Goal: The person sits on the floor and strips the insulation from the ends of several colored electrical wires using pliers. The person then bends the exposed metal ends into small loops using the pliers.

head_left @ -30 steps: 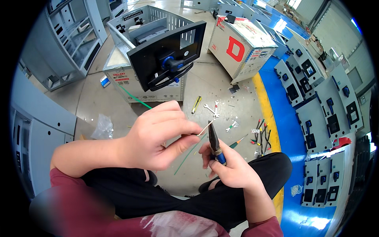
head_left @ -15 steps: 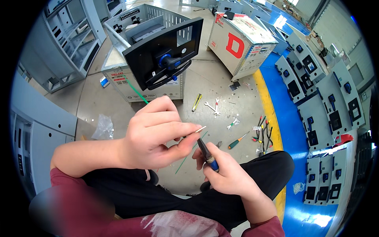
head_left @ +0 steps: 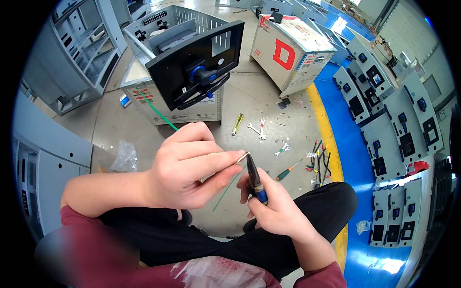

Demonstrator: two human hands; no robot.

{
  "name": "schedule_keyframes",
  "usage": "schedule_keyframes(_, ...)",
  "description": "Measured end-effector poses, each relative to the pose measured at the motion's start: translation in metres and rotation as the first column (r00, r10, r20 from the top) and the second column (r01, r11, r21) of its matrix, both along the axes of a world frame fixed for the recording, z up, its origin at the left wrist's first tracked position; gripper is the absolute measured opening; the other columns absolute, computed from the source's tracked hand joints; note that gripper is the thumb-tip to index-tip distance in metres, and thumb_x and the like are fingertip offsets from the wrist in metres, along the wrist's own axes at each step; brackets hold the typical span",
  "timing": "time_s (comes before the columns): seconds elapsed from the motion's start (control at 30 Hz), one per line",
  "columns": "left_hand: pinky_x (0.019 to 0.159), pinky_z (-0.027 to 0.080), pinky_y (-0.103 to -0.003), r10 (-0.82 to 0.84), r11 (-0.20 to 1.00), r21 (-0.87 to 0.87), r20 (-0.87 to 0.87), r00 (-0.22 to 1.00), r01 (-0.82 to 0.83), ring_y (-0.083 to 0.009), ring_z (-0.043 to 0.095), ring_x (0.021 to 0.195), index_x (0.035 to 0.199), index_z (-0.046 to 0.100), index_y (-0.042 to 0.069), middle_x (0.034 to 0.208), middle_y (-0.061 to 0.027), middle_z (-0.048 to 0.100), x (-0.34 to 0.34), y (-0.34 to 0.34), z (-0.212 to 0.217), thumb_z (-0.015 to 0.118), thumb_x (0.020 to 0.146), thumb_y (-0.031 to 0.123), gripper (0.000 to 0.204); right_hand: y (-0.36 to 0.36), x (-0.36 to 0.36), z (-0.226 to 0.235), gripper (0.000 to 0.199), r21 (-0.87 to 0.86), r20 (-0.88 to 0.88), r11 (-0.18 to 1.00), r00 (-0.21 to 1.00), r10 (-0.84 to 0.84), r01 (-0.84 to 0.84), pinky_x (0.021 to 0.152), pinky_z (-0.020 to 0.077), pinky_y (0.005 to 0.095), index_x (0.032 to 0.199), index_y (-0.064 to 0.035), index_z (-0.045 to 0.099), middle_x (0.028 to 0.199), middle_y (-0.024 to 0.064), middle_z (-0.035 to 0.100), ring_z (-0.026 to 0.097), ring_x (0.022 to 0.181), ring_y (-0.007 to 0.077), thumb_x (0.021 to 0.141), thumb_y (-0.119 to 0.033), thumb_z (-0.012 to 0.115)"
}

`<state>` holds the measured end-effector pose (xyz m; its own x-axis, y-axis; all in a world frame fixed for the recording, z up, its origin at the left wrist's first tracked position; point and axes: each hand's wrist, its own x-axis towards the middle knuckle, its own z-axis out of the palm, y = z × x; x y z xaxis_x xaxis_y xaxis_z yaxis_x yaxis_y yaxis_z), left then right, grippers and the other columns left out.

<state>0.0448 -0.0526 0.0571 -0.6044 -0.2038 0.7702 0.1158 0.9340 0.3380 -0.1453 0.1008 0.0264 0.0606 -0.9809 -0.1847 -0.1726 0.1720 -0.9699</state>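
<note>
Between its thumb and forefinger, my left hand (head_left: 189, 165) pinches a green wire (head_left: 161, 115). The wire's pale, stripped end (head_left: 243, 157) sticks out past the fingertips. My right hand (head_left: 281, 209) is wrapped round dark-jawed pliers (head_left: 253, 174) with blue handles, pointing upward. The tip of the pliers is at the bare end; whether the jaws grip it is too small to tell. Behind my left hand, the wire runs up toward a grey cabinet door (head_left: 201, 62) bearing a black and blue rotary handle.
On the floor lie a yellow utility knife (head_left: 237, 125), wrenches (head_left: 261, 129), a screwdriver (head_left: 288, 170), several pliers (head_left: 321, 163) and a plastic bag (head_left: 125, 157). A crate (head_left: 293, 55) stands beyond. Grey panels (head_left: 406, 129) line the blue floor at right.
The pliers in my right hand have risen and turned more upright, bringing their tip to the stripped wire end. My left hand keeps its pinch, nearly still.
</note>
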Motion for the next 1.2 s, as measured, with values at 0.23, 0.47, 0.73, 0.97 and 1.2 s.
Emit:
schedule_keyframes(0.23, 0.058, 0.042, -0.032, -0.011, 1.000, -0.003, 0.003, 1.000, 0.011, -0.0212, 0.053, 0.066, 0.110, 0.081, -0.003, 0.073, -0.0043, 0.067, 0.000, 0.001, -0.001, 0.084, 0.083, 0.003, 0.029, 0.000, -0.001, 0.002, 0.025, 0.024, -0.014, 1.000, 1.000, -0.002, 0.002, 0.081, 0.0525, 0.0387, 0.118, -0.0009, 0.055, 0.093, 0.0144, 0.063, 0.065, 0.086, 0.0285, 0.093, 0.002, 0.057)
schedule_keyframes(0.47, 0.060, 0.045, -0.033, -0.045, 0.997, 0.064, 0.064, 0.997, 0.041, -0.0223, 0.058, 0.066, 0.116, 0.077, -0.006, 0.077, -0.0061, 0.071, 0.000, -0.002, -0.002, 0.081, 0.088, 0.004, 0.030, 0.000, -0.005, -0.011, 0.022, 0.001, 0.222, 0.999, 0.974, -0.046, 0.047, 0.072, 0.0485, 0.0313, 0.115, -0.0009, 0.057, 0.085, 0.0035, 0.057, 0.054, 0.073, 0.0145, 0.094, 0.001, 0.060)
schedule_keyframes(0.73, 0.060, 0.050, -0.033, 0.050, 0.969, 0.232, 0.165, 0.985, -0.088, -0.0219, 0.063, 0.063, 0.115, 0.076, 0.000, 0.083, -0.0107, 0.076, -0.009, -0.017, -0.020, 0.073, 0.095, 0.002, 0.020, -0.020, -0.003, -0.022, 0.019, -0.028, -0.023, 0.961, 0.961, -0.276, 0.276, 0.064, 0.0483, 0.0324, 0.115, -0.0047, 0.066, 0.081, -0.0004, 0.059, 0.057, 0.065, 0.0174, 0.096, -0.005, 0.064)
schedule_keyframes(0.97, 0.063, 0.056, -0.039, 0.006, 0.824, 0.534, 0.324, 0.946, -0.188, -0.0341, 0.072, 0.067, 0.108, 0.074, -0.004, 0.076, -0.0181, 0.073, -0.027, -0.020, -0.017, 0.067, 0.100, 0.007, 0.015, -0.043, -0.002, -0.048, 0.039, -0.651, -0.571, 0.689, 0.393, -0.721, 0.318, 0.071, 0.0563, 0.0452, 0.122, -0.0104, 0.067, 0.094, 0.0106, 0.068, 0.072, 0.084, 0.0346, 0.084, -0.005, 0.072)
schedule_keyframes(1.2, 0.065, 0.056, -0.032, -0.079, 0.888, 0.458, 0.262, 0.962, -0.051, -0.0215, 0.073, 0.072, 0.126, 0.074, 0.002, 0.085, -0.0119, 0.075, -0.024, -0.011, -0.021, 0.066, 0.099, 0.001, 0.028, -0.017, -0.034, -0.032, 0.029, 0.112, -0.059, 0.897, 0.904, -0.423, 0.427, 0.069, 0.0596, 0.0375, 0.126, -0.0046, 0.060, 0.099, 0.0076, 0.065, 0.069, 0.087, 0.0208, 0.098, -0.002, 0.051)
